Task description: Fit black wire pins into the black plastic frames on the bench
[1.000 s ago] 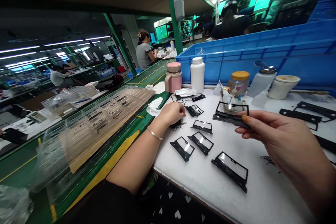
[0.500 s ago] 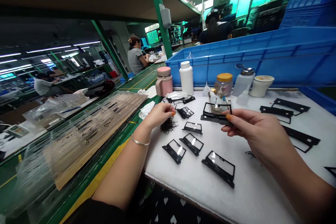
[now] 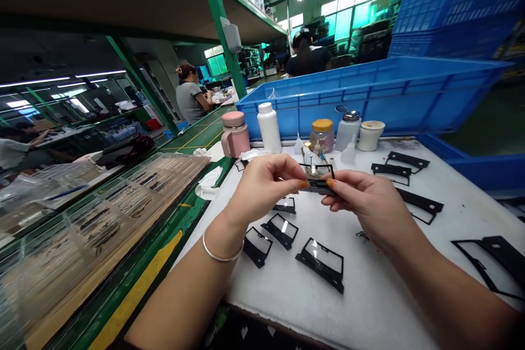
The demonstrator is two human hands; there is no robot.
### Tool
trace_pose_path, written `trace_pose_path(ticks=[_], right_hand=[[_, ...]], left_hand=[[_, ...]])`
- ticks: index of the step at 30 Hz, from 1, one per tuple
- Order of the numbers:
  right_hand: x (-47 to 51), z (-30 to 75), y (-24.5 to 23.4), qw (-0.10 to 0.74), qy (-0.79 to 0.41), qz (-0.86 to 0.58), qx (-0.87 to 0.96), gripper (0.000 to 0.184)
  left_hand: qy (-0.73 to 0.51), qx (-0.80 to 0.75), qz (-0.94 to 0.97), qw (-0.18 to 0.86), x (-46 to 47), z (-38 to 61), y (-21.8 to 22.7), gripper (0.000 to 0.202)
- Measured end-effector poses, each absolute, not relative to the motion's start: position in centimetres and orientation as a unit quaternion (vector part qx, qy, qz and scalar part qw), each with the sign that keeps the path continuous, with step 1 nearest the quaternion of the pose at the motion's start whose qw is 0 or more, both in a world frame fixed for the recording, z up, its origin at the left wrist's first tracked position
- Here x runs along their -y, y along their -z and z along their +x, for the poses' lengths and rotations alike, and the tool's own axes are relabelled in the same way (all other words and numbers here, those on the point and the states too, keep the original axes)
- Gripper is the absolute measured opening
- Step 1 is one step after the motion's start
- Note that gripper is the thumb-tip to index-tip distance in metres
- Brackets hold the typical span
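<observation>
Right hand [image 3: 363, 194] grips black windowed frame [image 3: 318, 186] above the white tabletop [image 3: 381, 298], left hand [image 3: 264, 181] pinched closed at the frame's left end, contents hidden; uneven finger pressure could warp it.

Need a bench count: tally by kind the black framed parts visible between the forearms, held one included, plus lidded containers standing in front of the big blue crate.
Black framed parts: 5 (1 held, 4 on the table; more could hide behind the left hand)
Pink mug: 1
White bottle: 1
Yellow-lidded jar: 1
Metal-topped bottle: 1
White tub: 1
Total: 10
</observation>
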State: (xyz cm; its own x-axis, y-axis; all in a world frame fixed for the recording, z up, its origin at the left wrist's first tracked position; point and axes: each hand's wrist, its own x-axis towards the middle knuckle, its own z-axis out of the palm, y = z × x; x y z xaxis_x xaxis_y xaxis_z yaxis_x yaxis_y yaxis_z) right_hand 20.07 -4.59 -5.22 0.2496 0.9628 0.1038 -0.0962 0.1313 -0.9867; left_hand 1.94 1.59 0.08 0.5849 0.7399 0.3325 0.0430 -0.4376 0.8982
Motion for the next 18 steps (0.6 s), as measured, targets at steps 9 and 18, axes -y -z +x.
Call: trace_pose_path(ticks=[9,18], right_hand=[[4.9,19.8,4.8,0.600,-0.430,-0.509,0.443,0.022],[5.0,19.9,4.9,0.605,-0.411,-0.512,0.450,0.023]], left_hand=[[-0.467,-0.232,0.838,0.164,-2.2,2.5,3.6,0.010],[-0.422,-0.227,0.877,-0.040,-1.8,1.8,3.5,0.008]])
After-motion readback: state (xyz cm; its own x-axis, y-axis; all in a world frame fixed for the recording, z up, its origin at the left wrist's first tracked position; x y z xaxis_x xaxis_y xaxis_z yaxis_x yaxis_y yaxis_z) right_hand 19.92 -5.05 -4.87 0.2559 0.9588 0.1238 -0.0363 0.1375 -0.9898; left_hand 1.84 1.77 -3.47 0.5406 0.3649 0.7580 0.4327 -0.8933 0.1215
